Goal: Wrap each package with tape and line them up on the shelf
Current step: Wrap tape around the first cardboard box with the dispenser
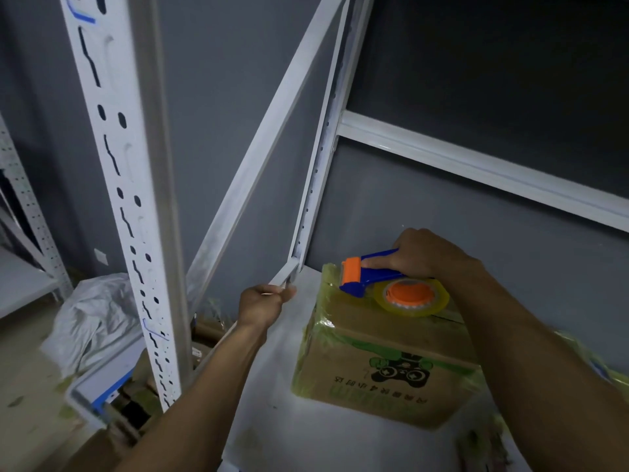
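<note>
A cardboard package (381,362) wrapped in yellowish clear tape, with a green game-controller print, stands on the white shelf board (269,386). On its top lies a blue and orange tape dispenser (384,284) with a roll of clear tape. My right hand (422,253) grips the dispenser's blue handle at the package's far edge. My left hand (262,303) grips the lower end of a white diagonal brace (272,137) at the shelf's left side.
A white slotted upright post (126,185) stands close on the left. A rear upright and a higher shelf rail (476,165) run behind the package. Crumpled grey plastic sheet (92,318) and cardboard pieces lie on the floor at the left. Another taped package edge (609,373) shows at right.
</note>
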`<state>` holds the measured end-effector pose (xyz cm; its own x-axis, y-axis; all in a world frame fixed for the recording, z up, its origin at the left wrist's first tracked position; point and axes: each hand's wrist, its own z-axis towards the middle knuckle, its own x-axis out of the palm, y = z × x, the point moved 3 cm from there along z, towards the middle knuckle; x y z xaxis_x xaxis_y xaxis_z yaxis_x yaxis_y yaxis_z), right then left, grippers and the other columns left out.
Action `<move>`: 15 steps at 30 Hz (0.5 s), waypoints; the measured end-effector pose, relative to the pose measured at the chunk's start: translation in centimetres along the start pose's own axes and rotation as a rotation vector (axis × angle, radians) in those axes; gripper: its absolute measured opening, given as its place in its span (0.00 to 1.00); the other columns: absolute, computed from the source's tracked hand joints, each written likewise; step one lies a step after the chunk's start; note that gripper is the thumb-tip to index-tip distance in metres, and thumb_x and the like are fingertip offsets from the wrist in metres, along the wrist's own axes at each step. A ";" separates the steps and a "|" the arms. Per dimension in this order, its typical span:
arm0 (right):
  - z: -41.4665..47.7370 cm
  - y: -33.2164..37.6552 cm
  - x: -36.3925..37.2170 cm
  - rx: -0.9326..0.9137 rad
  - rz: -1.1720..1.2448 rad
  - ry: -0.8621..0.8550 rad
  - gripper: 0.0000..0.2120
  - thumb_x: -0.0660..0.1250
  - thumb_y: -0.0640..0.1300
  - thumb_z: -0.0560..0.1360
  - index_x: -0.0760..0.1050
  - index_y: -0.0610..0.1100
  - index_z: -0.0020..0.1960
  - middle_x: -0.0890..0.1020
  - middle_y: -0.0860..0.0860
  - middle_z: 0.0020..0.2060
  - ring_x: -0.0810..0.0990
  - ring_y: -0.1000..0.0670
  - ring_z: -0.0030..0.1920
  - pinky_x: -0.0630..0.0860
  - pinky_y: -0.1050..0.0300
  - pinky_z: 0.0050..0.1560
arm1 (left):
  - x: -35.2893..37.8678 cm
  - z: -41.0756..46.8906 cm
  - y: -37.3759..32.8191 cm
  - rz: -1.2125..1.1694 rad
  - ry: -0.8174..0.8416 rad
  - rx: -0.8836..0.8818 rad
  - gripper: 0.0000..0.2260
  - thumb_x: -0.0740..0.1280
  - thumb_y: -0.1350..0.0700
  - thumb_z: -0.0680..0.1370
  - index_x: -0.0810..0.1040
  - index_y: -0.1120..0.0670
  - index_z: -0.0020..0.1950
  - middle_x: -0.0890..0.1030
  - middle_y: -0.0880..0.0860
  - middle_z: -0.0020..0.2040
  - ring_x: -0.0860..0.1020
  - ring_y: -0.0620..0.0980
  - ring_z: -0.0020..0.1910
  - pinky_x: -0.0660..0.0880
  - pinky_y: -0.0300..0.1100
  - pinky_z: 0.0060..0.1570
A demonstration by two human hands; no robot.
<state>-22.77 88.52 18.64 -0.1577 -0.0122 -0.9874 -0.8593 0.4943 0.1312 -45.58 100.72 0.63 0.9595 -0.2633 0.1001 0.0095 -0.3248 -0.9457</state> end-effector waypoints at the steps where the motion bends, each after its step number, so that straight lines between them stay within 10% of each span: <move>1: 0.0 -0.1 0.1 0.007 -0.004 0.003 0.40 0.64 0.85 0.56 0.71 0.45 0.29 0.75 0.50 0.26 0.75 0.49 0.29 0.69 0.54 0.34 | 0.3 -0.2 0.4 0.013 0.000 -0.007 0.12 0.82 0.55 0.70 0.82 0.59 0.46 0.80 0.48 0.36 0.83 0.45 0.43 0.80 0.53 0.51; 4: 0.1 -0.1 0.5 0.018 0.004 0.012 0.38 0.68 0.82 0.59 0.69 0.46 0.29 0.74 0.50 0.26 0.75 0.49 0.30 0.69 0.54 0.34 | 1.0 -0.5 1.6 0.042 0.057 -0.072 0.15 0.82 0.51 0.70 0.82 0.57 0.47 0.79 0.48 0.38 0.79 0.42 0.46 0.80 0.53 0.43; 6: 0.0 0.1 0.7 0.024 0.011 0.014 0.38 0.70 0.82 0.58 0.70 0.45 0.30 0.75 0.49 0.27 0.76 0.49 0.31 0.69 0.53 0.35 | 0.9 -0.7 2.5 0.083 0.122 -0.151 0.18 0.81 0.46 0.69 0.82 0.55 0.51 0.79 0.49 0.40 0.76 0.44 0.26 0.67 0.37 0.23; 8: -0.1 0.4 0.9 0.027 0.005 0.010 0.39 0.70 0.82 0.56 0.70 0.45 0.31 0.75 0.49 0.28 0.76 0.48 0.31 0.69 0.53 0.35 | 0.9 -0.5 3.3 0.110 0.186 -0.209 0.19 0.80 0.42 0.69 0.82 0.52 0.52 0.79 0.50 0.40 0.60 0.48 0.26 0.58 0.36 0.25; 15: 0.0 0.7 1.2 0.026 -0.019 -0.013 0.40 0.70 0.82 0.55 0.74 0.43 0.34 0.78 0.47 0.31 0.79 0.47 0.34 0.72 0.53 0.35 | 2.4 -1.3 3.0 0.161 0.281 -0.179 0.16 0.78 0.40 0.70 0.85 0.49 0.51 0.80 0.41 0.30 0.65 0.49 0.36 0.59 0.39 0.26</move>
<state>-23.55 88.88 17.52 -0.1346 -0.0107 -0.9908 -0.8491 0.5167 0.1098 -43.62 97.97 -1.61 0.8298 -0.5550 0.0590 -0.2083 -0.4061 -0.8898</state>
